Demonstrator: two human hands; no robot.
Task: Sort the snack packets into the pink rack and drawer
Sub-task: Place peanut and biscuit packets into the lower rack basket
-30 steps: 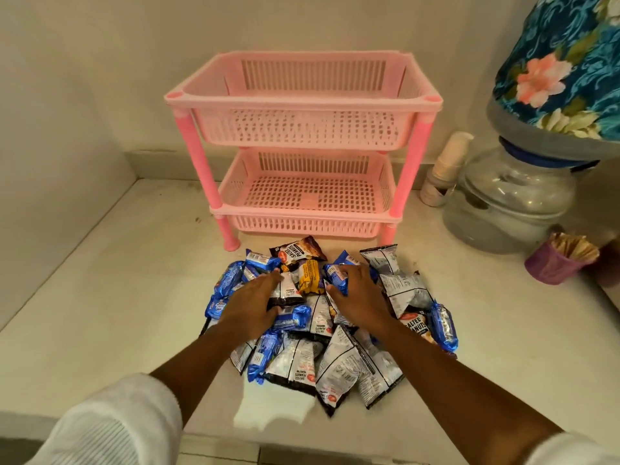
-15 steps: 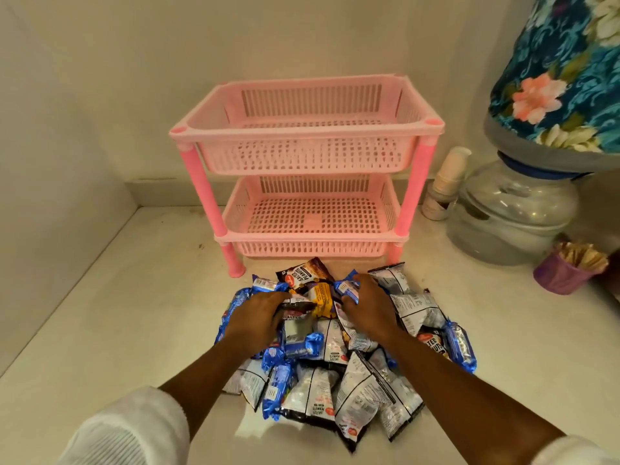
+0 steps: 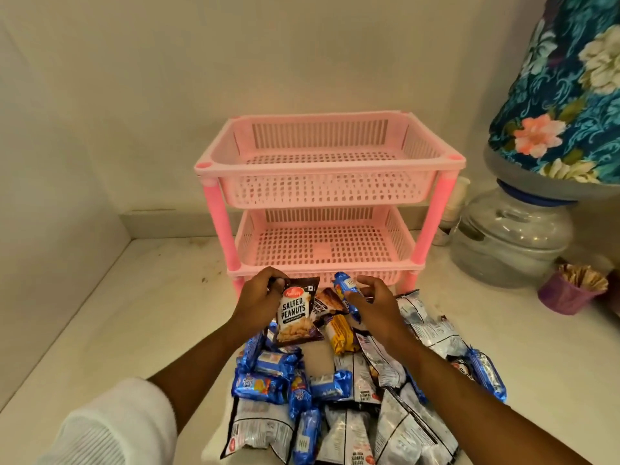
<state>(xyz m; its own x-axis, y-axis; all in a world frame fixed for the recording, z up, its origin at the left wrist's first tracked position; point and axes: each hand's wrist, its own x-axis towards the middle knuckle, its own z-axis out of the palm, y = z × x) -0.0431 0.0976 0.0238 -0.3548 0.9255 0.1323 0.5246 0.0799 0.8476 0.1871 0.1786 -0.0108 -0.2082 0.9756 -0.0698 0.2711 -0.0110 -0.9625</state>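
A pink two-tier rack [image 3: 330,164] stands against the back wall, both perforated trays holding nothing. In front of it lies a heap of snack packets [image 3: 355,391]: blue biscuit packs, silver-and-black peanut bags, a yellow pack [image 3: 340,333]. My left hand [image 3: 260,302] holds a brown salted peanuts packet [image 3: 297,313] by its top edge, lifted above the heap. My right hand [image 3: 372,305] grips a blue biscuit packet [image 3: 345,292], also raised, just in front of the lower tray.
A covered water dispenser [image 3: 513,236] with a floral cloth stands at the right. A purple cup of sachets [image 3: 567,293] sits beside it, and stacked paper cups [image 3: 453,209] stand behind the rack's right leg. A wall closes the left side.
Both hands were pressed into the heap; now each has lifted a packet out of it. The camera has tilted up, so the rack sits lower in view.
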